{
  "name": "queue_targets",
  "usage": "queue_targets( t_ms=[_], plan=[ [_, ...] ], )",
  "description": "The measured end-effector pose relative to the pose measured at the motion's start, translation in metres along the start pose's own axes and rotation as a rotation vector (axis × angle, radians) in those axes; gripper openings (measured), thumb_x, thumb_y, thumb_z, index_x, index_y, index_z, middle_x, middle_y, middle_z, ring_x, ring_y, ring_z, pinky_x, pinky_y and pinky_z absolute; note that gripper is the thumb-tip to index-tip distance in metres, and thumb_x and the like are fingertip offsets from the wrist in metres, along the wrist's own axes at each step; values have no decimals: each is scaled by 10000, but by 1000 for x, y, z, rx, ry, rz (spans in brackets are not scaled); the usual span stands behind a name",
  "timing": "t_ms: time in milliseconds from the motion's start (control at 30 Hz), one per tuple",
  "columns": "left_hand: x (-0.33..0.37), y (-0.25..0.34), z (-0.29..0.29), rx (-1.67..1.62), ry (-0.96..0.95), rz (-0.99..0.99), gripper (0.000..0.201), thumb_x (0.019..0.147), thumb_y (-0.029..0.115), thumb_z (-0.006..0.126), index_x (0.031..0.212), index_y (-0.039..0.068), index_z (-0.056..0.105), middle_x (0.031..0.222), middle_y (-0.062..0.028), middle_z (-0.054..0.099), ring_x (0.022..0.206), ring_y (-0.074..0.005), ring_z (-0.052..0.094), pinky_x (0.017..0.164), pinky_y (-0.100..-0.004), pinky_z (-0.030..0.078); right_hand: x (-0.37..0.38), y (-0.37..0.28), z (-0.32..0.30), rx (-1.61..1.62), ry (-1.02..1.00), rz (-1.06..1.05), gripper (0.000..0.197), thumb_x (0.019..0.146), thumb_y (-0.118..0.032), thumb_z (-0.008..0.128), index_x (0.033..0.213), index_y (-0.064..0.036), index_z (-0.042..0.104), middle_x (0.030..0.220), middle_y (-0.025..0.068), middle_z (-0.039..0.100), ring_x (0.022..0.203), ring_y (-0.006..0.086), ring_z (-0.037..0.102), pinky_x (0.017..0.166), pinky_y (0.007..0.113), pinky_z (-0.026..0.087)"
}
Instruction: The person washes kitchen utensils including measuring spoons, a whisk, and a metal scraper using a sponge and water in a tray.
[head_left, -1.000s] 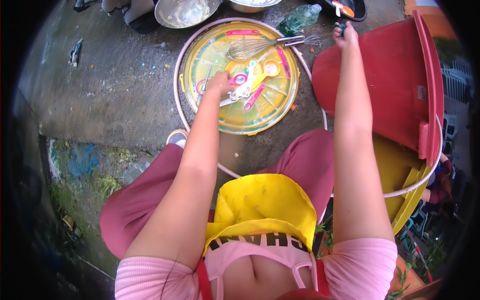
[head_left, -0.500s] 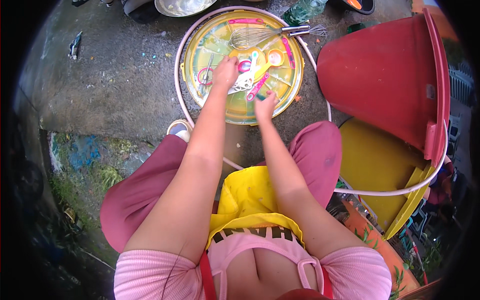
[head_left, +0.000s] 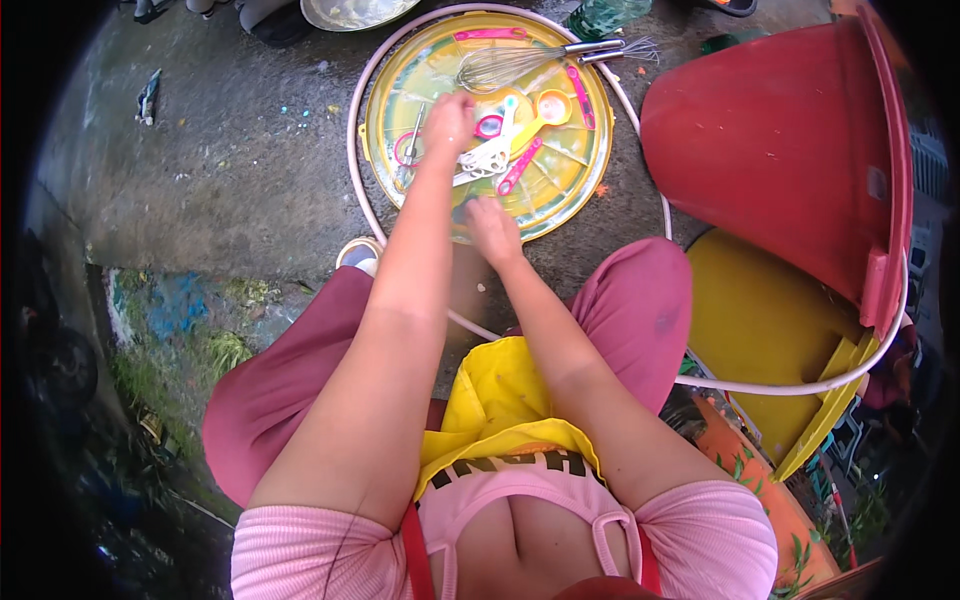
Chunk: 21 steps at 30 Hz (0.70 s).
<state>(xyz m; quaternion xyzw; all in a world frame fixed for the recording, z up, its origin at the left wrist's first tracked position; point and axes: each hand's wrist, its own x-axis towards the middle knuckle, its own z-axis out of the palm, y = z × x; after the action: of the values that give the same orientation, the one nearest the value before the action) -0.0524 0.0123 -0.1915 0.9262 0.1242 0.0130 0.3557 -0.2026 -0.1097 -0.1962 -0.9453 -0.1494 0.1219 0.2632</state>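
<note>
A round yellow lid (head_left: 590, 190) lies on the ground in front of me, with utensils on it. My left hand (head_left: 450, 125) is over its left part with curled fingers; what they hold, if anything, is hidden. Nearest to it are white measuring spoons (head_left: 487, 158), a pink ring-shaped piece (head_left: 490, 126) and a thin metal tool (head_left: 416, 135). By the lid's near edge, my right hand (head_left: 494, 232) is closed around something dark, blurred and mostly covered. A yellow scoop (head_left: 550, 108), a pink measuring spoon (head_left: 519, 167) and a wire whisk (head_left: 505, 67) lie farther over.
A pale hose (head_left: 354, 150) loops around the lid and runs right. A large red tub (head_left: 770, 150) lies tipped at the right, above a yellow container (head_left: 760, 330). At the far side are a metal basin (head_left: 358, 10) and a green bottle (head_left: 610, 14). The concrete looks wet.
My right hand has moved left and nearer to me, from beside the pink measuring spoon to the lid's near edge. My left hand has shifted slightly up and left.
</note>
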Motion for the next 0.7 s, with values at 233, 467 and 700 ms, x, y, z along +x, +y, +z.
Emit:
queue_targets(
  t_ms=[233,467,700],
  plan=[
    [-13,30,23,3,-448,138,237,796,266,578,1007,163,617,980,-131,574,929,-304,572,752,-401,472,-4,-1,-1,-89,84,59,209,699,-44,562,897,-104,527,917,116,475,873,304,506,686,418,481],
    [-30,41,26,187,-477,150,355,750,187,648,1097,182,570,1069,-103,507,979,-284,555,833,-389,471,-7,-2,1,-86,97,91,233,714,-25,538,934,-100,527,955,116,463,873,299,508,679,417,482],
    [-21,45,14,84,-384,163,358,747,183,646,1089,175,539,1072,-103,497,1003,-293,535,809,-388,475,-12,17,-3,-5,173,388,296,656,-25,589,934,-109,531,889,123,488,824,319,536,701,426,471]
  ],
)
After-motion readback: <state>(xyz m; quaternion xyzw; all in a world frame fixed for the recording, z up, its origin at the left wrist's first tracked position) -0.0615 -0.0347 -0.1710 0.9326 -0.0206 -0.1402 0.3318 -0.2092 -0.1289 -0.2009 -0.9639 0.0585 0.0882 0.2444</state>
